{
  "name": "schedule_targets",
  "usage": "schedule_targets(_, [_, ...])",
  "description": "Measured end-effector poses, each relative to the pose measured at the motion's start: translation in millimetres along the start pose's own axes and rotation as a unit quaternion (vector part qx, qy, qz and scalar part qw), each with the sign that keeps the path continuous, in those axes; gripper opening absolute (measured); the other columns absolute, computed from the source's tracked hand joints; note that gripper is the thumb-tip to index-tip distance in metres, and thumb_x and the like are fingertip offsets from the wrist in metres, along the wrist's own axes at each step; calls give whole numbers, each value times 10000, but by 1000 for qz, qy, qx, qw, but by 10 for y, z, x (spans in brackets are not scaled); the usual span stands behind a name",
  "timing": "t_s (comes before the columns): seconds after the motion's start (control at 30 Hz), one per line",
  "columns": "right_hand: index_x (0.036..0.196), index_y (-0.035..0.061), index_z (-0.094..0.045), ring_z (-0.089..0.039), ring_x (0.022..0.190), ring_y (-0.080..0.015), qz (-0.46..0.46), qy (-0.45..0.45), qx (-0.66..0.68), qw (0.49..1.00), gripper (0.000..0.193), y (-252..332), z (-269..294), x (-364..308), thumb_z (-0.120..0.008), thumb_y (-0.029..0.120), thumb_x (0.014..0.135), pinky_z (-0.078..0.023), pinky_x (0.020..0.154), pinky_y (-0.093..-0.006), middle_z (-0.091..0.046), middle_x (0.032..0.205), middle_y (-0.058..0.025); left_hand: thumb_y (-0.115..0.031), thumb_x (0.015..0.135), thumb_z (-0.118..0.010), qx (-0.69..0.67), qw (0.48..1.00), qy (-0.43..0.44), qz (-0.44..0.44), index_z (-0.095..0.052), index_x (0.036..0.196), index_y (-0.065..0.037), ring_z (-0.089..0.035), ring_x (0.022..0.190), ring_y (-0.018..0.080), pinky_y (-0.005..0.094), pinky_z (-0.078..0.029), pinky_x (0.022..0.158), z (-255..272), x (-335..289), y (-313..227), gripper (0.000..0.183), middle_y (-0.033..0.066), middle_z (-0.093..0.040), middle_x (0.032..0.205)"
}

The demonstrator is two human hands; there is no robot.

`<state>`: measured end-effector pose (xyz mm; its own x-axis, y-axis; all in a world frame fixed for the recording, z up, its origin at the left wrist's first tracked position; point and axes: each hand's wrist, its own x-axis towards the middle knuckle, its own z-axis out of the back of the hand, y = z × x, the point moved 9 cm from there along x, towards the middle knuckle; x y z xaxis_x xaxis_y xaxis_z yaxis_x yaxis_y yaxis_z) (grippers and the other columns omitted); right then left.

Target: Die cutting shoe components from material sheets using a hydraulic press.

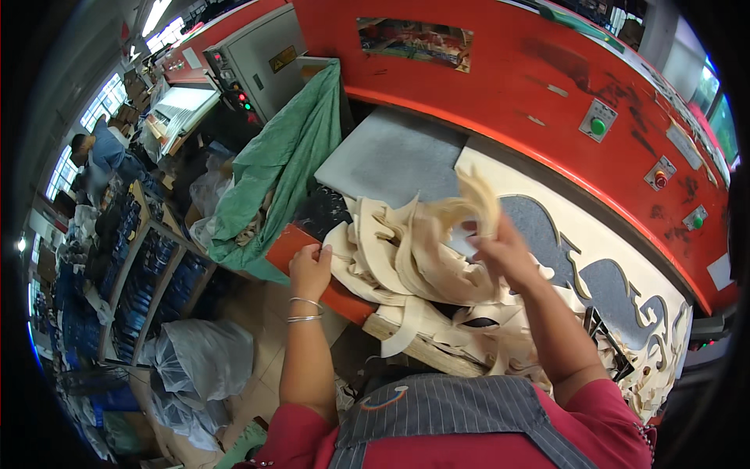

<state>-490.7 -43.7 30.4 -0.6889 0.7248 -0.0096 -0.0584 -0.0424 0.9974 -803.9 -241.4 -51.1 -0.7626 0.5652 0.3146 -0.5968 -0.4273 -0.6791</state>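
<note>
While the right hand lifts a cream cut-out strip, pinched between fingers and thumb above the heap of cream offcuts, the left hand rests with fingers curled on the heap's near edge beside a red board. Judgement: stripping waste from the die-cut sheet is in hand; the next pull calls for a steady hold on the heap so pieces do not slide off. The cream sheet, showing grey pad through its cut openings, lies on the bed of a red press. A green cloth hangs left; plastic bags and blue racks stand on the tiled floor.
</note>
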Motion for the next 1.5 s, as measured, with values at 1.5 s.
schedule_targets(1.5, [1175,22,-546,-645,915,-227,-162,117,-22,979,465,-705,-1301,715,-693,286,821,-527,802,-361,-643,1037,-121,-240,732,-731,-460,824,286,168,-521,1064,121,-637,770,178,291,-511,624,-1332,160,-754,534,179,-638,936])
